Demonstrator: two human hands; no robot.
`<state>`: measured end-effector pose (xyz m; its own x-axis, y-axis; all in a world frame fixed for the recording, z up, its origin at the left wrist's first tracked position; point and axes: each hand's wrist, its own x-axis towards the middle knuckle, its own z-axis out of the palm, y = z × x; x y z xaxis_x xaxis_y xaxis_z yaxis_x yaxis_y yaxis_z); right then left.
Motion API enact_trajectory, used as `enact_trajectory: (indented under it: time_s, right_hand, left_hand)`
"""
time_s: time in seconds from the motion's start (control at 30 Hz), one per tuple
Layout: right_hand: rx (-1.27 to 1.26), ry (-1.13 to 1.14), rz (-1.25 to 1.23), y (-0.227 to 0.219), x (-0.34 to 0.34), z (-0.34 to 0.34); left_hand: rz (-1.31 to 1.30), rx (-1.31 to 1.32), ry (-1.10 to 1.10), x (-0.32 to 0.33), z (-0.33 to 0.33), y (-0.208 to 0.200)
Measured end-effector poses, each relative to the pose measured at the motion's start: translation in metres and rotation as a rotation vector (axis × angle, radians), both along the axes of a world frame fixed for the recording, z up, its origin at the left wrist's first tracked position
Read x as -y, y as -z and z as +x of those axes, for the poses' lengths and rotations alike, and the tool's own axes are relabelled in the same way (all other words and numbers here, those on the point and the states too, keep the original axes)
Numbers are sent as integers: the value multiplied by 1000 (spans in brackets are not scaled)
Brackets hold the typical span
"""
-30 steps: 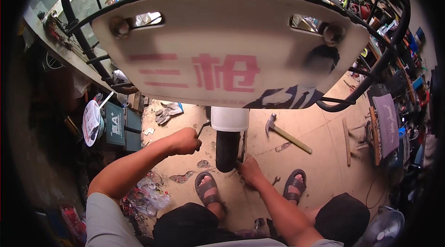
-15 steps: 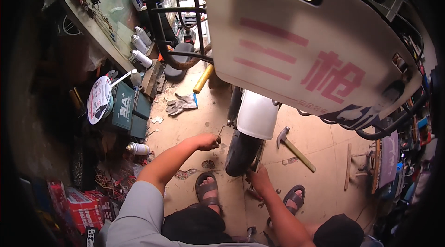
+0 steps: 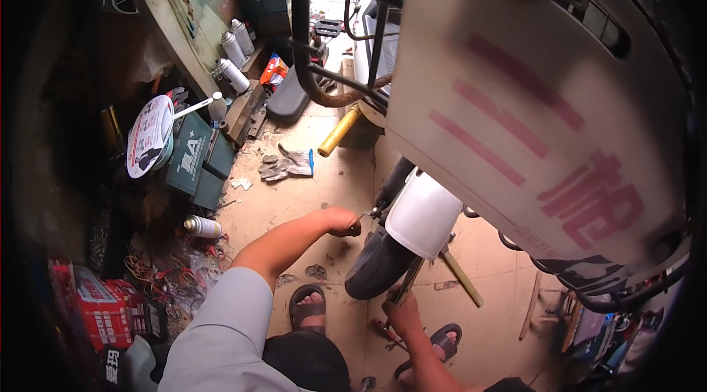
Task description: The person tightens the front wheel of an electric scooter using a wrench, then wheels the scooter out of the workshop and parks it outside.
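— What have your hands got hold of?

— My left hand [image 3: 340,221], at the centre of the frame, is curled into a closed fist round a thin metal tool [image 3: 366,212]; its tip points at the front wheel [image 3: 375,263] just under the white mudguard [image 3: 423,213]; I cannot tell what kind of tool it is. My right hand [image 3: 400,312], lower centre, is wrapped round the lower end of the fork leg [image 3: 407,281] beside the tyre, fingers closed on it.

— And where is the wheel?

— Just right of centre, below the big white front panel [image 3: 515,90] of the scooter that fills the upper right; my two sandalled feet [image 3: 308,306] sit either side of it on the floor.

— What can you count around you?

— One hammer [image 3: 460,276] lying on the floor right of the wheel, partly hidden behind it; one pair of grey work gloves [image 3: 286,164] above my left hand; three spray cans [image 3: 231,44] standing at the upper left, and one more spray can [image 3: 201,226] lying at the left; one round hand fan [image 3: 149,134] on a dark green battery box [image 3: 190,164]; one yellow handle [image 3: 338,131] above the gloves.
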<state>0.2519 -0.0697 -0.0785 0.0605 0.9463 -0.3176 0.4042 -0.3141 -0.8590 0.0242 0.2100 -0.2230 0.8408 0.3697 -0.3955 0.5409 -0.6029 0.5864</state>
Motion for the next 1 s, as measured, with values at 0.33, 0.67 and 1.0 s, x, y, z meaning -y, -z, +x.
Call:
enact_trajectory:
  time_s: [0.33,0.67,1.0]
  right_hand:
    - [-219,234,-178,19,17,-4]
    - [-469,265,-220,-2,6,-1]
    - [-412,302,-216,2,9,-2]
  left_hand:
    - [-513,152,-627,52,9,-41]
    - [497,484,-927,93,-2,-47]
    - [183,246,-1136,145,-17,-69]
